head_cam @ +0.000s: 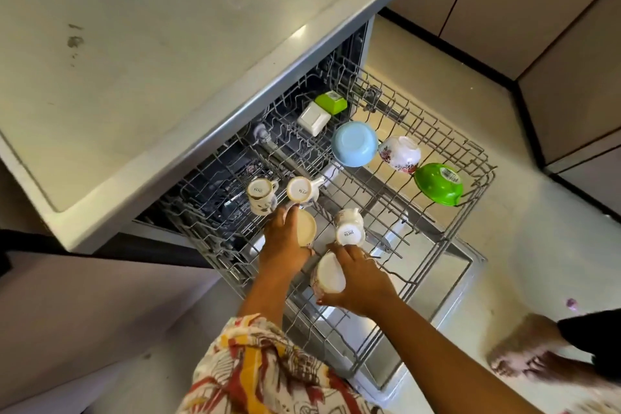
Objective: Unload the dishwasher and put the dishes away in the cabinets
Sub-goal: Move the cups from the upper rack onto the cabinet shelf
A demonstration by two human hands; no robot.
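Observation:
The dishwasher's upper wire rack (447, 245) is pulled out over the open door. My left hand (282, 242) grips a cream cup (307, 228) at the rack's near left. My right hand (359, 279) holds a white floral cup (331, 274) just above the rack's front. Three more white cups stand upside down: one (260, 193), a second (302, 190) and a third (349, 228) right beyond my right fingers. Farther back lie a blue bowl (354, 144), a floral bowl (400, 153), a green bowl (438, 183), a white square dish (314, 118) and a green square dish (331, 102).
A grey countertop (168, 60) covers the dishwasher at the upper left. Beige cabinet doors (537, 10) line the right wall. The open dishwasher door (460, 265) sits below the rack. My foot (524, 353) stands on the light floor at the lower right.

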